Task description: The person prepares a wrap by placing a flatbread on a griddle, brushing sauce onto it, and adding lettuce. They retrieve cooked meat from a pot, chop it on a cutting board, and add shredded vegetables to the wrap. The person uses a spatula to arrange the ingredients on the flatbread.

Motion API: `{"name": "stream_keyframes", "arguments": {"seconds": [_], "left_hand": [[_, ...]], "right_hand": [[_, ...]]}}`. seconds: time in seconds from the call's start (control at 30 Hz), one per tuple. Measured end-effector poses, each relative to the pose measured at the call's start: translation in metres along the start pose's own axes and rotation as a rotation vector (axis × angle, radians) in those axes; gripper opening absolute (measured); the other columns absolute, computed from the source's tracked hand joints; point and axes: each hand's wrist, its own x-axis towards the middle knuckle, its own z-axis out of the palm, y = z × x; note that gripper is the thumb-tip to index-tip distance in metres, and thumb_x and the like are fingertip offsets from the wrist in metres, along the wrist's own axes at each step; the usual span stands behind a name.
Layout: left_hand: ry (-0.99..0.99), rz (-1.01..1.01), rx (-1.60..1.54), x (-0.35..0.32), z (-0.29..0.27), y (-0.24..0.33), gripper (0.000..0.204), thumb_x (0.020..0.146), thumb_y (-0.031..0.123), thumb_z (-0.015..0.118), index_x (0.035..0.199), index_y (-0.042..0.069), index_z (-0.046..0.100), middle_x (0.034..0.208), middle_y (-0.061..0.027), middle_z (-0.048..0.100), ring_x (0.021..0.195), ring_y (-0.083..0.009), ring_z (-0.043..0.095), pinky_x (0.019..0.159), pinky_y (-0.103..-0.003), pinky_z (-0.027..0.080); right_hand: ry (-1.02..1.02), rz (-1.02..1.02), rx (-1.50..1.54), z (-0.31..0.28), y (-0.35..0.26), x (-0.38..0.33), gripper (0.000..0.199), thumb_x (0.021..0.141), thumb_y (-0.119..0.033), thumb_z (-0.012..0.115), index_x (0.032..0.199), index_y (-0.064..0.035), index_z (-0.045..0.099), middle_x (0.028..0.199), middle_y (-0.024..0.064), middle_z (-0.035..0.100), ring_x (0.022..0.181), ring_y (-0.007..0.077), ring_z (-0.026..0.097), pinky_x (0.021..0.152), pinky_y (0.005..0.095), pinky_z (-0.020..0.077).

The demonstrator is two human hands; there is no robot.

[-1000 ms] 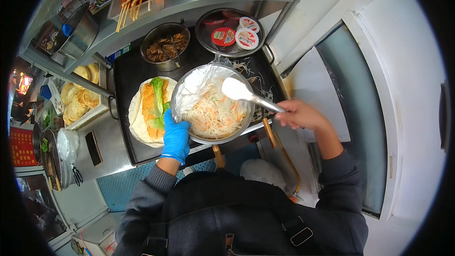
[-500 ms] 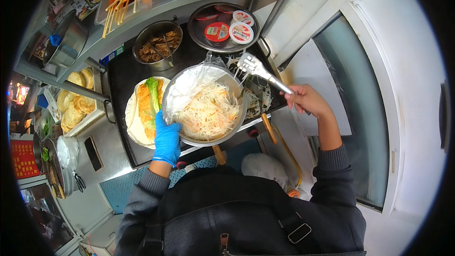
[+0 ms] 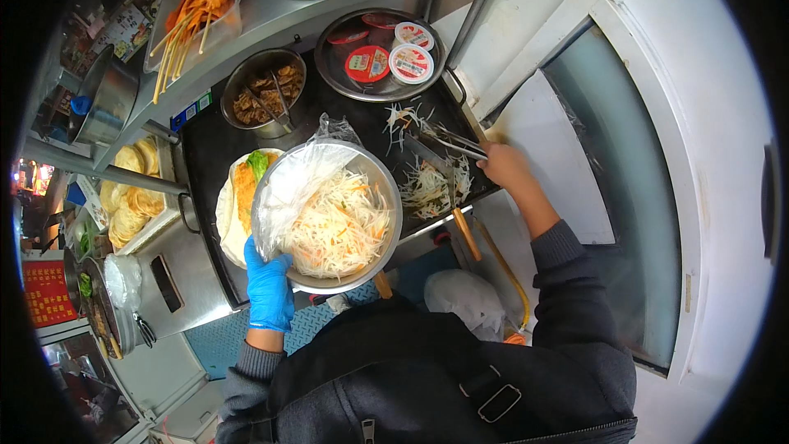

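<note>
Okay, starting with a steel tabletop [image 3: 201, 267] and the big black griddle [image 3: 201, 148] on it. Next down, got a metal bowl [image 3: 374, 166] held over the griddle's near edge, with clear plastic film [image 3: 296, 181] along its left side and a pile of shredded vegetables [image 3: 345, 226] inside, white with bits of orange. Then seeing a round metal tray [image 3: 331, 67] at the back with red-and-white tubs [image 3: 411, 63], a flatbread [image 3: 230, 230] partly hidden by the bowl, topped with something orange plus lettuce [image 3: 259, 164], and a pot [image 3: 256, 129] of browned chunks behind. Also spotting a wooden-handled spatula [image 3: 465, 234] right of the bowl, among loose shreds [image 3: 427, 189]. As for grips, noticing the blue-gloved left hand [image 3: 269, 288] clamped on the bowl's lower-left rim, and the bare right hand [image 3: 505, 163] wrapped round metal tongs [image 3: 462, 146], reaching toward the shreds at the back. Can't tell whether pinching any.
</note>
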Motion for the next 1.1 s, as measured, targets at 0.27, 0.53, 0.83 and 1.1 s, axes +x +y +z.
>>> {"name": "stream_keyframes", "arguments": {"seconds": [0.27,0.53,0.83,1.1], "left_hand": [[0.037,0.002,-0.044,-0.001,0.001,-0.006,0.069,0.074,-0.016,0.047,0.138,0.006,0.036,0.131,-0.0153,0.048,0.117,-0.0285,0.051,0.099,-0.036,0.045],[0.009,-0.014,-0.022,-0.001,-0.002,-0.005,0.069,0.076,-0.016,0.047,0.14,0.006,0.033,0.131,-0.0164,0.047,0.118,-0.0275,0.049,0.1,-0.036,0.043],[-0.011,-0.014,-0.012,0.0,-0.001,-0.006,0.069,0.073,-0.017,0.046,0.138,0.007,0.036,0.13,-0.0151,0.049,0.117,-0.0282,0.05,0.1,-0.036,0.044],[-0.051,0.019,-0.061,-0.001,0.0,-0.008,0.069,0.073,-0.017,0.045,0.137,0.008,0.038,0.13,-0.0149,0.049,0.116,-0.0285,0.051,0.098,-0.037,0.045]], "right_hand": [[0.037,-0.039,0.061,-0.021,-0.018,0.037,0.039,0.079,-0.033,0.07,0.108,-0.0066,0.064,0.098,0.0172,0.068,0.095,0.033,0.065,0.08,0.0436,0.0512],[-0.052,-0.128,-0.003,-0.022,-0.049,0.046,0.043,0.078,-0.034,0.07,0.106,-0.0026,0.061,0.099,0.0165,0.068,0.095,0.0333,0.065,0.08,0.042,0.0512],[0.049,-0.275,-0.017,-0.015,-0.073,0.054,0.024,0.082,-0.019,0.062,0.096,-0.0002,0.063,0.09,0.0178,0.069,0.086,0.0348,0.067,0.074,0.0433,0.053],[0.143,-0.219,-0.057,-0.006,-0.035,0.049,0.017,0.084,-0.016,0.058,0.091,-0.002,0.066,0.087,0.0202,0.068,0.081,0.0357,0.067,0.07,0.0439,0.0534]]}}
